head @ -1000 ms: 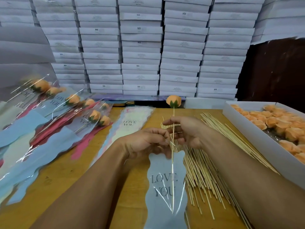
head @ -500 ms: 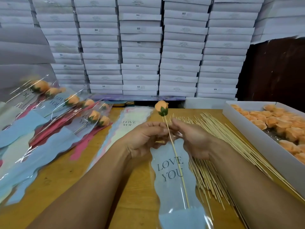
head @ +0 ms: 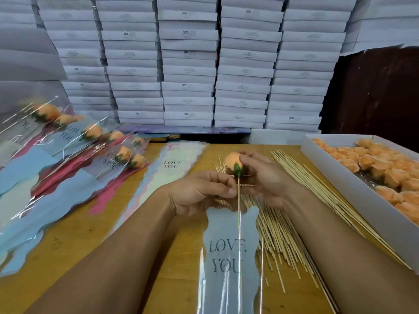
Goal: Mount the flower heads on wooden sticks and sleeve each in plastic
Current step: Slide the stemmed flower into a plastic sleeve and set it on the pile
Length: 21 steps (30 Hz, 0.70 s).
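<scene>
Hands [head: 233, 189] on flower head [head: 233, 160], stick [head: 238, 200]

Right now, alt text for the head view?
The right hand holds an orange flower head on a wooden stick, which the left hand pinches above a "LOVE YOU" plastic sleeve. Loose sticks and a box of flower heads lie right.

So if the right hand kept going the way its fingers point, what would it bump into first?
Its fingers already hold the flower head. Past that, the right hand would probably meet the pile of sleeved flowers at the left, though depth is hard to judge.
</scene>
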Each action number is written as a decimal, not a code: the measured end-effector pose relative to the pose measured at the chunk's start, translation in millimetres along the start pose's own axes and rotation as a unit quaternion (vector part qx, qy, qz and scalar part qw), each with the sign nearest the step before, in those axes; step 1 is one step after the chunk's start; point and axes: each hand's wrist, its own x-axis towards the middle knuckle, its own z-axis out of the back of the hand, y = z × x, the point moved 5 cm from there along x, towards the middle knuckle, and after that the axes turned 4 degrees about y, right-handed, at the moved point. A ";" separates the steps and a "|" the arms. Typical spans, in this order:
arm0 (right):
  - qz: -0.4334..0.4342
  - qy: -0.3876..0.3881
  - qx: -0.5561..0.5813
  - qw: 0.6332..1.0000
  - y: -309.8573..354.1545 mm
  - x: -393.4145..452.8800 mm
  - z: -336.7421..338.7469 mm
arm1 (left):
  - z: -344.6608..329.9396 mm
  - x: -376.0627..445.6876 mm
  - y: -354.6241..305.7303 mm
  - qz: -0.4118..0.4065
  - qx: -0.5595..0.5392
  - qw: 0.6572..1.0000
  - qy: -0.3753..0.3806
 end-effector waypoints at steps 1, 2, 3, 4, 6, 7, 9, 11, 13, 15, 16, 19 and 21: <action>-0.001 -0.006 -0.011 1.000 -0.6 -0.6 0.6 | 1.3 0.0 -0.1 0.000 0.003 1.000 -0.007; -0.003 -0.011 -0.028 1.000 -0.9 -1.2 1.1 | 2.9 0.0 -0.1 0.001 0.005 1.000 -0.018; -0.006 -0.014 -0.047 0.999 -1.3 -1.6 1.2 | 5.0 -0.1 0.0 0.001 0.006 1.000 -0.031; -0.008 -0.016 -0.066 0.998 -1.4 -1.7 1.1 | 7.5 -0.2 0.4 0.002 0.007 0.999 -0.044; -0.006 -0.020 -0.098 0.995 -1.1 -1.6 1.2 | 12.2 -0.8 2.0 0.003 0.013 0.998 -0.069; -0.003 -0.023 -0.111 0.994 -0.3 -1.6 1.5 | 13.8 -0.8 3.0 0.003 0.018 0.997 -0.078; -0.001 -0.024 -0.134 0.991 0.7 -1.9 1.3 | 15.4 -0.6 4.0 0.004 0.023 0.996 -0.091; -0.006 -0.026 -0.144 0.989 2.2 -3.9 -0.1 | 16.7 0.3 4.0 0.004 0.026 0.994 -0.102; -0.014 -0.029 -0.149 0.988 3.9 -6.6 -1.7 | 19.2 0.6 2.5 -0.002 0.025 0.992 -0.124; -0.021 -0.035 -0.146 0.988 4.8 -9.3 -2.8 | 21.4 0.6 1.0 -0.007 0.022 0.989 -0.146; -0.024 -0.035 -0.143 0.989 4.7 -10.1 -3.3 | 22.1 0.8 0.7 -0.009 0.019 0.988 -0.154; -0.031 -0.032 -0.148 0.988 4.9 -10.6 -5.9 | 24.3 0.7 0.7 -0.012 0.013 0.984 -0.176; -0.032 -0.025 -0.156 0.987 5.0 -10.6 -6.7 | 26.2 0.9 0.5 -0.016 0.008 0.982 -0.190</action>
